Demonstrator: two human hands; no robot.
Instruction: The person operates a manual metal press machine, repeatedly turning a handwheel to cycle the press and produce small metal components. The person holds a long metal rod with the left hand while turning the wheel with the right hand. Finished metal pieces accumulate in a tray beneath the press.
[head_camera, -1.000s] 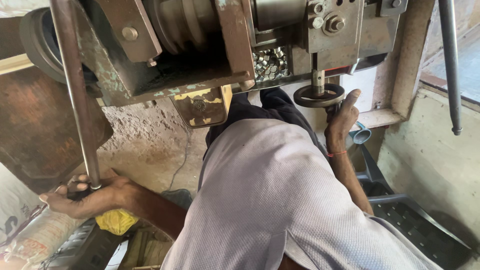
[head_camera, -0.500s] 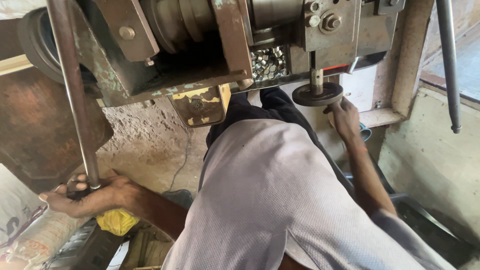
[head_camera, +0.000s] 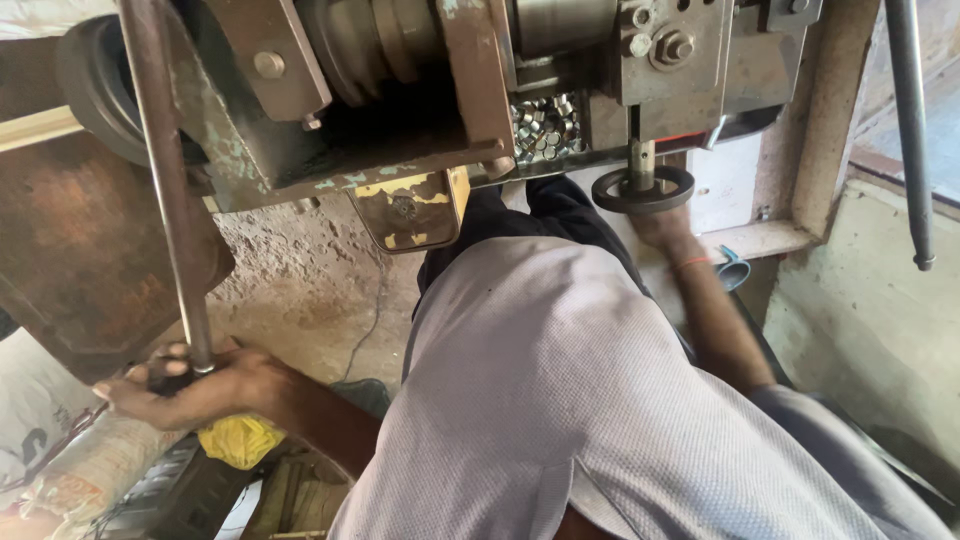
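- The old machine (head_camera: 400, 110), its green paint flaking and its body rust-stained, fills the frame from 10 to 2 o'clock, hanging over my lap as I lean in beneath it.
- My grey shirt (head_camera: 560, 400) takes up the lower middle, from 5 to 7 o'clock, with my dark trousers showing just above it.
- A long steel lever (head_camera: 165, 180) runs from 11 o'clock down to 8 o'clock. My left hand (head_camera: 190, 385) has its grip wrapped tight round the dark knob at the lever's lower end, fingers fully curled on it.
- A sack (head_camera: 70, 470) and a bit of yellow cloth (head_camera: 240, 440) lie on the floor at 8 o'clock, just under that hand.
- The small black handwheel (head_camera: 642, 188) sits on its short shaft at 1 o'clock. My right hand (head_camera: 662, 228) reaches up to it from below, touching its underside. Whether the grip is closed round the rim I cannot tell, as the wheel hides the fingers.
- A heap of small shiny metal pieces (head_camera: 545, 128) sits in a pocket of the machine at 12 o'clock, just left of the wheel.
- By my judgement the work is mid-run: both controls are in hand, pieces are already piled up, and nothing shows how many remain.
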